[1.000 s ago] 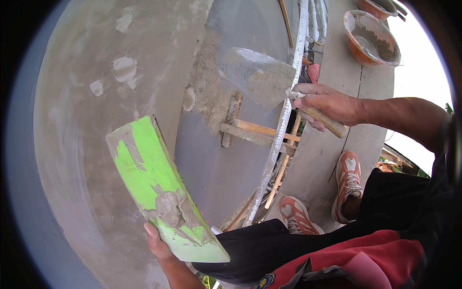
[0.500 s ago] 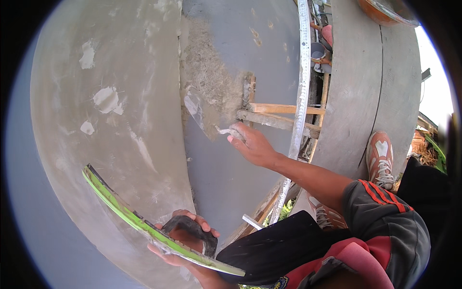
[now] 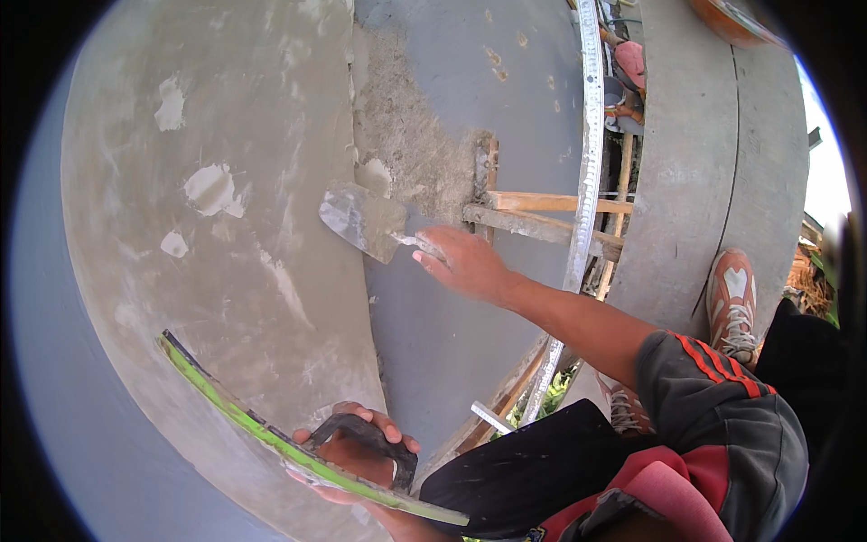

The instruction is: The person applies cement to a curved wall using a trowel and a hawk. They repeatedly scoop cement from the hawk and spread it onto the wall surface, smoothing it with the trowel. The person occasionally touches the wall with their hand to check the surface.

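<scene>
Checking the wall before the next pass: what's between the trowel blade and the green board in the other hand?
In the head view, only smooth grey plaster lies between the trowel and the green board.

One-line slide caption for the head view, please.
Right hand presses a trowel to a plastered wall while the left hand holds a green board by its handle.

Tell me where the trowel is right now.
In the head view the trowel is left of centre, held by the right hand, blade against the wall just below the rough mortar patch.
</scene>
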Tool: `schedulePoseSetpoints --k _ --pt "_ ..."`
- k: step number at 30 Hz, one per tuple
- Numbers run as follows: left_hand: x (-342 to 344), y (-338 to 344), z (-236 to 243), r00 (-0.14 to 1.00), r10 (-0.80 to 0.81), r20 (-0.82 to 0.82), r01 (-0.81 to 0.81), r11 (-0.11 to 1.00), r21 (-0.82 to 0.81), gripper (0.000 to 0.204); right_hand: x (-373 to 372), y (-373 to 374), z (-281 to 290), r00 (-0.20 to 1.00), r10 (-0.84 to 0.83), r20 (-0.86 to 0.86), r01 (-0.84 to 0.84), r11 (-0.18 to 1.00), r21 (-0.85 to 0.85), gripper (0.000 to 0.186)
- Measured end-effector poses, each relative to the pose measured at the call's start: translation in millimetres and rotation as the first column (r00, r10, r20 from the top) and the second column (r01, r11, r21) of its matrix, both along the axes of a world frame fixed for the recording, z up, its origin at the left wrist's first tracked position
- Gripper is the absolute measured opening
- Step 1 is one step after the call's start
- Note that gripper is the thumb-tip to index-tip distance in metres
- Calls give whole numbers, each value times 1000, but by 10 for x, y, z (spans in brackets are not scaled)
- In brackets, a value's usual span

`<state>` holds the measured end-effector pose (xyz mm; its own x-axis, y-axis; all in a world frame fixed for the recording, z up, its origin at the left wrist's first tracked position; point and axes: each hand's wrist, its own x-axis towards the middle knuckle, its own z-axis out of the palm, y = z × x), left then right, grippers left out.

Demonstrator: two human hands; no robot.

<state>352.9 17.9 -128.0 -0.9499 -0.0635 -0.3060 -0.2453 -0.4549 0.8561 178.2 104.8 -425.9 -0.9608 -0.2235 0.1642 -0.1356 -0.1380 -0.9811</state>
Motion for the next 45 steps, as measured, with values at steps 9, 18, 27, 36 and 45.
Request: schedulePoseSetpoints --k 9,18,27,36,45 --pt "1 255 -7 956 279 90 -273 959 -75 95 -235 -3 -107 992 -124 -27 123 992 -17 45" --pt "146 -208 -84 990 -138 30 140 989 -57 48 -198 26 -73 987 -152 -53 151 988 -19 45" --pt "85 -81 -21 997 6 81 2 996 -93 76 71 57 -31 992 98 -80 -97 995 17 44" --pt "74 -296 45 974 -213 73 215 976 -21 72 233 16 -1 981 163 -107 -161 987 27 44" --pt "3 8 163 983 -37 181 -1 979 206 82 335 -93 204 823 254 509 30 874 -485 36"
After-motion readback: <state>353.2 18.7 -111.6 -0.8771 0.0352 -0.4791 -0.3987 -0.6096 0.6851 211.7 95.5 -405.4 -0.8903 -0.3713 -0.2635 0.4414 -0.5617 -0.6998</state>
